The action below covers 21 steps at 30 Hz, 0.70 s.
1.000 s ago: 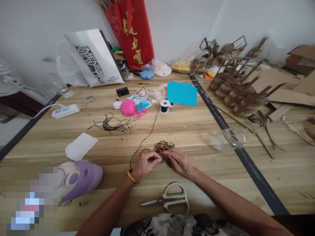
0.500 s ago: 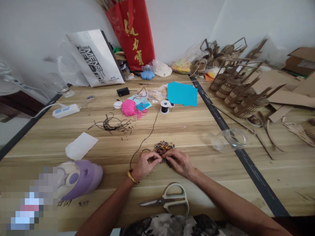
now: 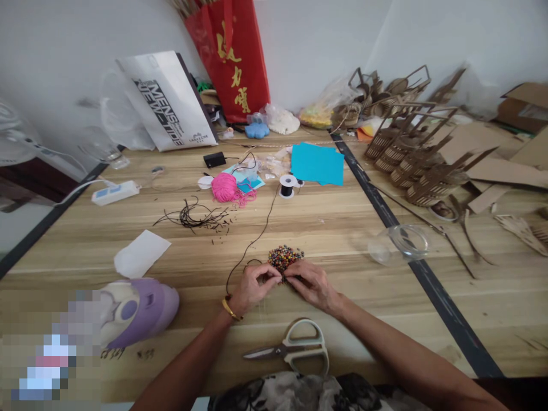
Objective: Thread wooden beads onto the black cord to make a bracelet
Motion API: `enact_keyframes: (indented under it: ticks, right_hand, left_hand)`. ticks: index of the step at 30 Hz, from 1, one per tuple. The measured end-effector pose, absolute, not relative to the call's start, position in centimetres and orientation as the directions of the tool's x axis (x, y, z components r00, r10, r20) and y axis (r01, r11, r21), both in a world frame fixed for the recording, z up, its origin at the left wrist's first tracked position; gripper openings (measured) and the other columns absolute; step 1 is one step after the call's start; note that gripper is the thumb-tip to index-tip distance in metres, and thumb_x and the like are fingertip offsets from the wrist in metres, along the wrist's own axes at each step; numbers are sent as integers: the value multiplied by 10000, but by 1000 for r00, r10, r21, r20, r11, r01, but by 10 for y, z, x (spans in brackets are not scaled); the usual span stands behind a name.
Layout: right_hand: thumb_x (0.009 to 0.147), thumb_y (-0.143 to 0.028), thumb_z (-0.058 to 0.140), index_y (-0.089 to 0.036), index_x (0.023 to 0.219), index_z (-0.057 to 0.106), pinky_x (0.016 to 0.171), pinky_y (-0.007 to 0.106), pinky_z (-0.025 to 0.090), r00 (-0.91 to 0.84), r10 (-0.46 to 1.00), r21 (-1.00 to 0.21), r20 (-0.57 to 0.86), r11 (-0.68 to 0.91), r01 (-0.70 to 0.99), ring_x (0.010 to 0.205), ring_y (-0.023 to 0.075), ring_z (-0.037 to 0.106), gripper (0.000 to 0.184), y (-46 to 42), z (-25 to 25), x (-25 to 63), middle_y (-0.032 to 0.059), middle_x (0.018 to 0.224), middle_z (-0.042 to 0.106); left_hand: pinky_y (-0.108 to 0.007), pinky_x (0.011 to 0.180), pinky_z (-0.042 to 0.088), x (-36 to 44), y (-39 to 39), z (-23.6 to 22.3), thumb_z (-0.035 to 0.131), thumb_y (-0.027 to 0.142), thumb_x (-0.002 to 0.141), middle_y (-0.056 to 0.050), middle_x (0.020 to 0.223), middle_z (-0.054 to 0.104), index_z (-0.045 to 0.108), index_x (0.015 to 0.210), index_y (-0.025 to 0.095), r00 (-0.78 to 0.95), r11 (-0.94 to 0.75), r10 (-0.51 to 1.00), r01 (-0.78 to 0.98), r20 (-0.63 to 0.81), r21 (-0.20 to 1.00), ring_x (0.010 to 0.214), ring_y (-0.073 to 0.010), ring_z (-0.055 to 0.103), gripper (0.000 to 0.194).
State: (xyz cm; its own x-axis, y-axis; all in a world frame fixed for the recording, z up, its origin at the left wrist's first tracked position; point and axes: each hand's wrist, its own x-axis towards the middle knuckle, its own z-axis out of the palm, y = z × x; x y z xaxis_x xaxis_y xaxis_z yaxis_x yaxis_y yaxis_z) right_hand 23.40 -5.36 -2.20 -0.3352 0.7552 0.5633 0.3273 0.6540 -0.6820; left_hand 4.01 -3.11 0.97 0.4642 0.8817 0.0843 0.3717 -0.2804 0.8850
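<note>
A heap of small multicoloured beads (image 3: 286, 256) lies on the table just beyond my fingertips. From a white spool of black cord (image 3: 286, 185), the thin black cord (image 3: 249, 246) loops down to my left hand (image 3: 256, 285), whose thumb and forefinger are pinched together on it. My right hand (image 3: 314, 285) is at the heap's near right side, its fingers closed close to the left fingertips. Whatever those right fingers hold is too small to make out. Scissors (image 3: 295, 346) with pale handles lie partly open below both hands.
Black cord pieces (image 3: 194, 217), pink yarn (image 3: 224, 187) and blue sheets (image 3: 317, 164) lie farther back. On the left are a white paper (image 3: 142, 253) and a purple device (image 3: 156, 308). Clear tape rings (image 3: 408, 241) and slatted wooden lanterns (image 3: 422, 162) stand right.
My right hand has shifted slightly, its fingers now curled lower over the near edge of the beads. The left hand has barely moved.
</note>
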Motion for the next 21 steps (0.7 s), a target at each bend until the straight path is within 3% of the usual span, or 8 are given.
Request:
enact_keyframes:
  ticks: [21]
  right_hand:
    - [889,-163,566,-194,1007,626,753,310,532,-325,760,-687,563,649,327,822,173,651,137,-55,-24,234,73,872,696]
  left_hand:
    - [-196,600,461,40,-31,12,599,205,770,-15,612,671,664,677,150,469,-287,879,378,85,880,582,-119,593,126]
